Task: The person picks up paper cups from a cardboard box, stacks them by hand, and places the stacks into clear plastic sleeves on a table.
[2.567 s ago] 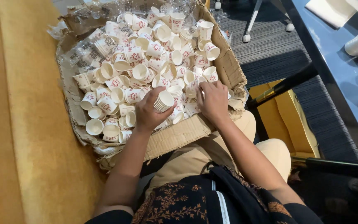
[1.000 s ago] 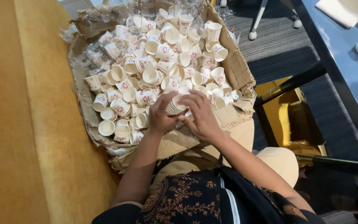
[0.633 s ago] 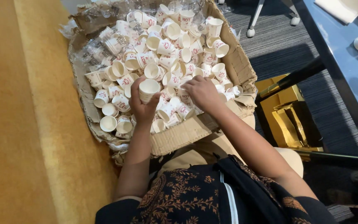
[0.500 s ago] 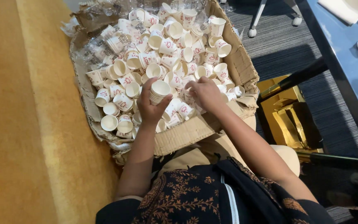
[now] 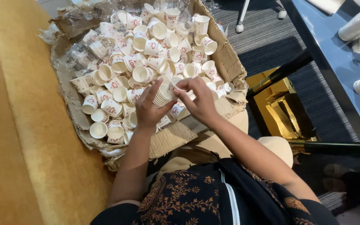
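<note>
My left hand (image 5: 148, 109) fingers grip a nested stack of paper cups (image 5: 163, 96), mouth tilted up-right, while my right hand (image 5: 201, 102) fingers pinch a single cup (image 5: 179, 82) just over that mouth, above the loose cups in the cardboard box (image 5: 230, 62).

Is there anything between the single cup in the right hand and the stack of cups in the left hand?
Nothing visible. The right hand holds a single cup right at the open top of the stack of cups in the left hand; loose cups lie around.
</note>
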